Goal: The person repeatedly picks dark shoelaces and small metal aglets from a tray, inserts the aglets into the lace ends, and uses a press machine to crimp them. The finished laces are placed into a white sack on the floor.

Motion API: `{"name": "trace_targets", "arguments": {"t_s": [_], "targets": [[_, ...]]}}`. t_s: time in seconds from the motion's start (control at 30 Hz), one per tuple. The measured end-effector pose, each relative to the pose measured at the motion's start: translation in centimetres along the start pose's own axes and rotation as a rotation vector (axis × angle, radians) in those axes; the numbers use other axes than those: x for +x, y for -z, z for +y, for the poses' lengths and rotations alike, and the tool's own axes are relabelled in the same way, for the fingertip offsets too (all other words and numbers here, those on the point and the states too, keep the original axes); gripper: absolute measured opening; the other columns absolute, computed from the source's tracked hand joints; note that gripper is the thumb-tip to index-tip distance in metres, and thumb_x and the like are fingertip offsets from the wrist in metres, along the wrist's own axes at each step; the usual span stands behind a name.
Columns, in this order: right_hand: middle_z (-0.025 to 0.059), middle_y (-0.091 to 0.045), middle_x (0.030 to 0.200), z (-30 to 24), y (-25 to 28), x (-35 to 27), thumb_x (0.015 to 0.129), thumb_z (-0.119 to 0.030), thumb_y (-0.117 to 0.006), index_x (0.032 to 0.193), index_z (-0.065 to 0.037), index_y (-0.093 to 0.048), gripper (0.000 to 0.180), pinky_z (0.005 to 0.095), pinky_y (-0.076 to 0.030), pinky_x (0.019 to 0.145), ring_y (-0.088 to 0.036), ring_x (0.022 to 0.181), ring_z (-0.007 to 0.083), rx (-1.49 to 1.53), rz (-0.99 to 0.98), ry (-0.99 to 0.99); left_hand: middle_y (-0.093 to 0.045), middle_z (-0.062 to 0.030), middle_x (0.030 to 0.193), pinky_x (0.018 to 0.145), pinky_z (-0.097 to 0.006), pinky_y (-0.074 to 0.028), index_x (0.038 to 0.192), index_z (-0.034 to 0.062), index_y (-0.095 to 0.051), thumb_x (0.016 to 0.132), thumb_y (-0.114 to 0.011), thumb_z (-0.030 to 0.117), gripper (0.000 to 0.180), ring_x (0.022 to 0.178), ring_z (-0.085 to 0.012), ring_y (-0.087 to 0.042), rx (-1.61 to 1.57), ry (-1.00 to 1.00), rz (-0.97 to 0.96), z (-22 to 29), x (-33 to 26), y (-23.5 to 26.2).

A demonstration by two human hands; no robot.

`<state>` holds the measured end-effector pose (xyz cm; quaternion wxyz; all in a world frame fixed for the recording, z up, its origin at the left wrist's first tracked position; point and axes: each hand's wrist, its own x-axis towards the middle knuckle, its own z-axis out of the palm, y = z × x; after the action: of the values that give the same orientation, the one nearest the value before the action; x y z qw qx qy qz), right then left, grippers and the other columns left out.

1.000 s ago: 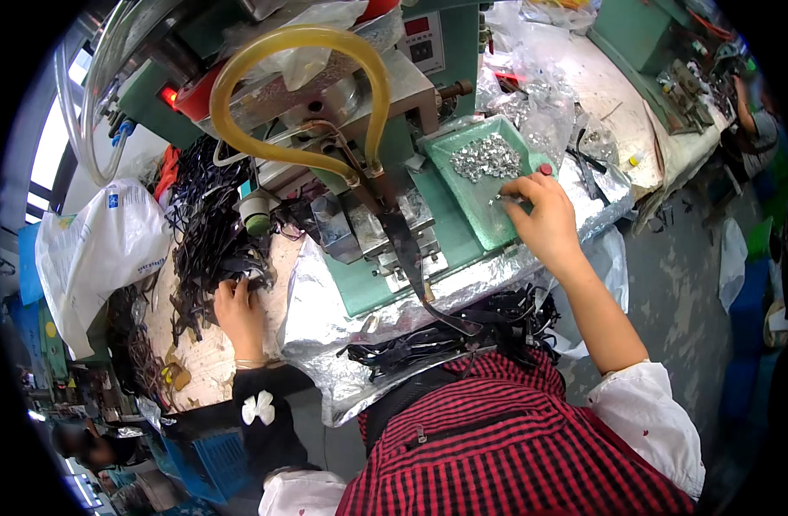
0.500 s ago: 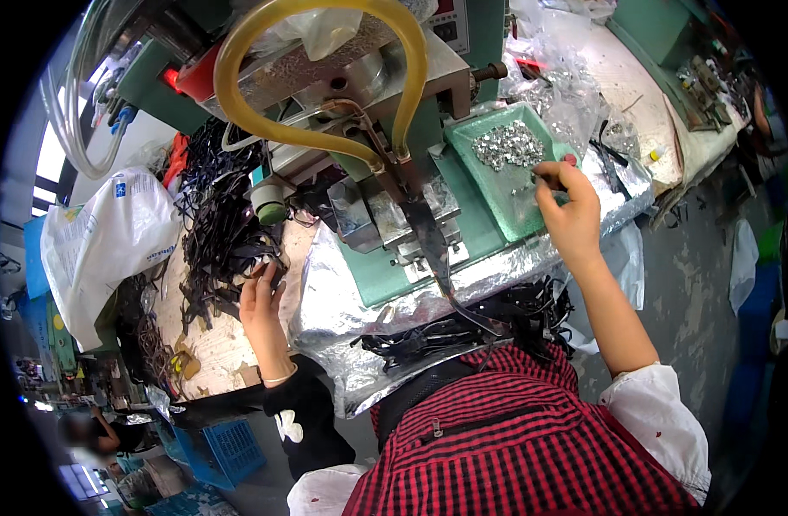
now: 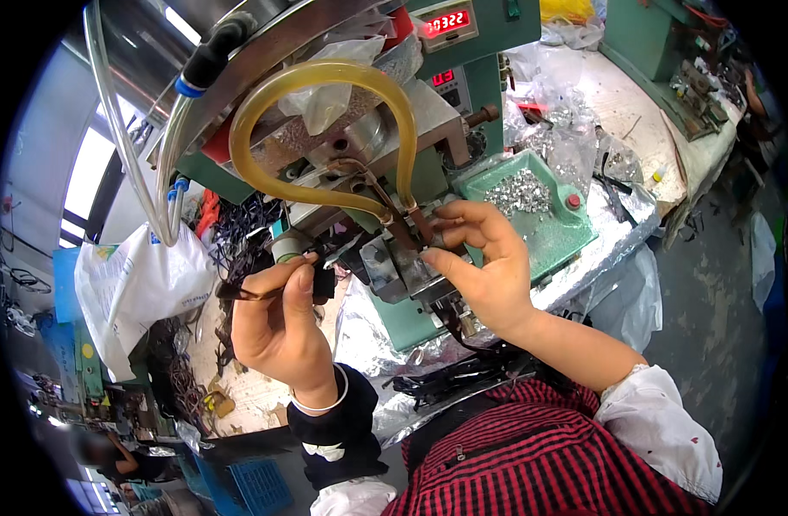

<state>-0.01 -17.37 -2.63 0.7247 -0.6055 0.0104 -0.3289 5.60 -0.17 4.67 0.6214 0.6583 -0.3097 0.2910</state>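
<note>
Bench press station, seen from above. Left hand (image 3: pixel 278 331), left of centre: thumb and forefinger closed on a thin black cord (image 3: pixel 239 292), its end held level and pointing toward the die (image 3: pixel 403 258), probably so it can go straight in. Right hand (image 3: pixel 484 271), centre: fingertips pinched at the die just below the yellow hose (image 3: pixel 325 82); whether a small metal piece sits between them cannot be told. Green tray (image 3: pixel 562 232), right of centre, just beside the right hand, holds a heap of silver clips (image 3: pixel 519 189), evidently kept within easy reach. More black cords (image 3: pixel 239 236) hang in a bundle left of the press, near the left hand. Foil (image 3: pixel 368 331) covers the bench edge below the die. Signs and packages: two red-digit counters (image 3: pixel 446 24) in green housing at top centre; white plastic bag (image 3: pixel 144 284) with blue print at left; blue crate (image 3: pixel 252 486) at bottom left.
</note>
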Motion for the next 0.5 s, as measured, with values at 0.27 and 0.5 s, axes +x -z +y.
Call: {"name": "trace_targets", "arguments": {"t_s": [0.27, 0.5], "targets": [[0.0068, -0.07, 0.087, -2.7, 0.7, 2.1, 0.079, -0.004, -0.073, 0.133, 0.0, -0.051, 0.059, 0.03, -0.05, 0.08, -0.065, 0.088, 0.0137, -0.298, -0.109, 0.017, -0.074, -0.0114, 0.092, 0.068, -0.019, -0.047, 0.098, -0.0062, -0.068, 0.092, -0.069, -0.005, 0.006, 0.076, -0.0074, -0.062, 0.093, 0.028, 0.01, 0.1, -0.5, 0.3], [0.0101, -0.062, 0.117, -5.5, 2.4, 1.4, 0.084, 0.002, -0.067, 0.143, 0.003, -0.046, 0.063, 0.0291, -0.047, 0.094, -0.059, 0.107, 0.0157, 0.229, -0.29, -0.443, -0.072, -0.0174, 0.086, 0.071, -0.035, -0.06, 0.088, -0.0042, -0.067, 0.084, -0.068, -0.011, 0.008, 0.077, -0.0256, -0.07, 0.298, -0.355, -0.24, 0.9, -4.7, -1.3]]}}
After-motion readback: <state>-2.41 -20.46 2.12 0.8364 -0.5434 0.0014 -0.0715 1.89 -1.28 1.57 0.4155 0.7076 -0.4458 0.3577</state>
